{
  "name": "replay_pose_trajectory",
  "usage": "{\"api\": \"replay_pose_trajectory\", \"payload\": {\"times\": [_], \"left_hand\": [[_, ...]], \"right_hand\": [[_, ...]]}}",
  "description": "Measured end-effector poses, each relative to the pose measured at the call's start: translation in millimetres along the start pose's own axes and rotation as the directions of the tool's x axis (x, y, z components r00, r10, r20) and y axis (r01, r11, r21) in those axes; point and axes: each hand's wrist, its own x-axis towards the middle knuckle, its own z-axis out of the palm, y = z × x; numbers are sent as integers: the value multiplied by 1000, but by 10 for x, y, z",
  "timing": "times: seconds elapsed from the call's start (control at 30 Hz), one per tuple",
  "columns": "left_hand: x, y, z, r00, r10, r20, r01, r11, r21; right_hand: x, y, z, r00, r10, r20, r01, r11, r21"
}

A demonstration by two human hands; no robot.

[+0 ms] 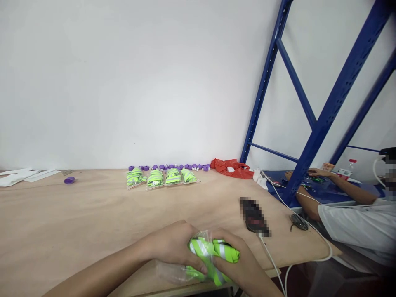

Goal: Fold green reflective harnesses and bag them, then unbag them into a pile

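At the table's front edge, a rolled neon-green reflective strap bundle (202,248) with silver stripes is partly inside a clear plastic bag (171,270). My left hand (173,245) grips the bag from the left, thumb pressed on its front. From the right, my right hand (233,264) closes around the bundle where its rolled end sticks out. The fingers behind the bundle are partly hidden. Farther back, several bagged neon-green bundles (155,178) lie in a row on the wooden table (77,231).
Purple rolls (171,167) line the wall beside a red plastic bag (232,168). A pixelated dark phone-like object (255,216) with a white cable lies right. Black glasses (298,222) rest near the right edge. Beyond a blue rack (328,107), another person (359,225) works.
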Motion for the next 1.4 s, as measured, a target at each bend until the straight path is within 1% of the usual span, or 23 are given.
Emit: {"api": "replay_pose_trajectory", "payload": {"times": [0.07,0.13,0.23,0.3,0.33,0.37,0.43,0.5,0.53,0.6,0.7,0.73,0.8,0.9,1.03,1.1,1.17,1.23,1.33,1.4], "left_hand": [[-42,-38,68,999,-40,28,43,994,-104],[-100,-79,151,995,-53,82,69,977,-204],[-203,-143,320,986,-74,149,108,965,-240],[-270,-182,451,986,-89,141,127,949,-288],[-299,-198,514,989,-92,119,128,930,-344],[-324,-212,570,992,-90,91,120,901,-418],[-356,-229,652,995,-94,25,92,821,-563],[-359,-232,690,993,-114,-39,60,749,-659],[-349,-230,697,990,-125,-66,46,725,-687],[-312,-226,701,983,-147,-114,24,707,-707],[-237,-246,721,971,-170,-170,2,712,-702],[-214,-262,734,968,-177,-181,-3,707,-707],[-179,-298,756,965,-185,-187,-9,688,-726],[-165,-332,754,961,-185,-203,-33,657,-753],[-194,-282,656,949,-210,-236,-46,648,-760],[-202,-219,568,942,-209,-263,-59,668,-742],[-196,-146,462,930,-169,-326,-111,716,-689],[-179,-79,355,906,-122,-404,-172,768,-617],[-150,-40,251,858,-94,-506,-233,805,-545],[-136,-69,241,826,-85,-557,-271,807,-524]], "right_hand": [[-18,-8,28,997,74,13,-74,997,18],[-37,-34,67,991,119,56,-121,992,32],[-58,-101,141,973,168,159,-170,985,0],[-68,-130,176,963,188,196,-183,982,-42],[-72,-129,183,962,185,200,-179,983,-45],[-74,-117,182,966,168,195,-168,986,-18],[-75,-68,161,981,98,170,-118,987,112],[-70,-7,135,994,16,107,-40,974,221],[-65,19,127,997,-18,72,2,975,220],[-48,51,130,996,-90,22,87,989,117],[-9,60,161,971,-240,11,240,968,-76],[5,59,168,960,-279,7,278,954,-115],[27,55,164,950,-313,11,311,938,-156],[34,35,111,947,-316,55,321,935,-154],[35,-48,20,950,-288,116,305,936,-174],[72,-113,0,944,-293,154,319,928,-190],[141,-184,4,931,-323,172,356,907,-224],[227,-254,21,904,-404,142,428,857,-287],[332,-333,27,818,-561,127,560,725,-402],[362,-352,5,774,-616,144,604,651,-460]]}}
